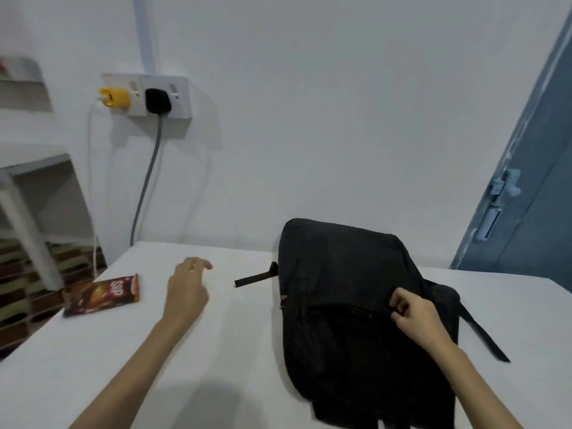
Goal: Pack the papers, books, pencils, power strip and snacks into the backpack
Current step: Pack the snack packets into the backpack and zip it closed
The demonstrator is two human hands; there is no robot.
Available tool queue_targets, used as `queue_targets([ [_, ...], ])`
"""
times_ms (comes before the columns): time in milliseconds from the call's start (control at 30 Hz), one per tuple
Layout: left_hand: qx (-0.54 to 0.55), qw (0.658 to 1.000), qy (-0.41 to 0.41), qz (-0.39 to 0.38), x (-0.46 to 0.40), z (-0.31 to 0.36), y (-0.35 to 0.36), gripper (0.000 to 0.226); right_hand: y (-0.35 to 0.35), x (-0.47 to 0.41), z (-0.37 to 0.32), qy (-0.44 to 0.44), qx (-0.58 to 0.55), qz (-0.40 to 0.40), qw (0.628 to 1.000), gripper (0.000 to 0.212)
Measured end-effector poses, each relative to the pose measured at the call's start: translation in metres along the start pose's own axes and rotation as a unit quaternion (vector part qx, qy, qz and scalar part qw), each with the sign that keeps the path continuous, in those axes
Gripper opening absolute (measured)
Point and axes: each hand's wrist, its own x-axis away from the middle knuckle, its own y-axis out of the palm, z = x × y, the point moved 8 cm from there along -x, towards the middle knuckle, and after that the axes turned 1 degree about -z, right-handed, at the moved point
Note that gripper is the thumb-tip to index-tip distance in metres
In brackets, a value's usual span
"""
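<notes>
A black backpack (346, 274) lies flat on the white table (216, 351), right of centre, its straps trailing out to the left and right. My right hand (411, 314) pinches the bag's fabric or zipper near the front pocket seam. My left hand (188, 286) hovers over the table with fingers relaxed and empty, between the bag and a brown snack packet (102, 295) lying near the table's left edge. No papers, books, pencils or power strip are in view.
A wall socket (148, 96) behind the table holds a yellow plug and a black plug, with cables hanging down to the table's back edge. A white shelf (34, 187) stands at the left. A blue door (526, 181) is at the right.
</notes>
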Motion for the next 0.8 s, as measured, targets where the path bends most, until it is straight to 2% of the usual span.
queue_targets([
  [33,-0.081,0.993,-0.079,-0.013,-0.002,-0.052,-0.005,0.049,0.000,0.001,-0.001,0.001,-0.001,0.003,1.000,0.022],
  [100,-0.155,0.958,-0.231,-0.063,0.004,-0.141,-0.014,0.061,-0.002,0.001,-0.004,0.003,0.002,0.006,1.000,0.028],
  [133,-0.166,0.943,-0.274,-0.091,0.010,-0.176,-0.019,0.064,0.002,0.000,-0.009,0.006,0.002,0.005,1.000,0.031],
  [200,-0.179,0.932,-0.281,-0.142,0.004,-0.215,-0.015,0.068,-0.004,-0.001,-0.010,0.013,0.003,0.016,1.000,0.032],
  [300,-0.236,0.924,-0.250,-0.167,-0.005,-0.225,-0.014,0.062,-0.002,-0.001,-0.011,0.030,-0.008,0.024,0.999,0.032],
  [400,-0.324,0.919,-0.186,-0.126,-0.007,-0.190,-0.018,0.040,-0.002,0.004,-0.013,0.039,-0.020,0.038,0.998,0.029],
  [467,-0.313,0.930,-0.169,-0.097,-0.008,-0.166,-0.022,0.030,-0.003,0.007,-0.013,0.042,-0.029,0.052,0.997,0.027],
  [533,-0.236,0.961,-0.134,-0.050,-0.010,-0.138,-0.024,0.021,-0.006,0.011,-0.014,0.050,-0.036,0.062,0.996,0.026],
  [600,-0.089,0.993,-0.068,0.023,-0.014,-0.088,-0.027,0.017,-0.009,0.012,-0.012,0.057,-0.039,0.053,0.996,0.028],
  [633,-0.016,0.998,-0.030,0.057,-0.012,-0.059,-0.032,0.018,-0.007,0.013,-0.015,0.058,-0.042,0.040,0.997,0.029],
  [733,0.129,0.978,0.112,0.123,0.001,0.053,-0.045,0.022,-0.019,0.017,-0.024,0.051,-0.076,0.047,0.995,0.024],
  [800,0.179,0.951,0.215,0.129,0.019,0.122,-0.044,0.020,-0.027,0.022,-0.030,0.075,-0.186,0.068,0.977,0.018],
])
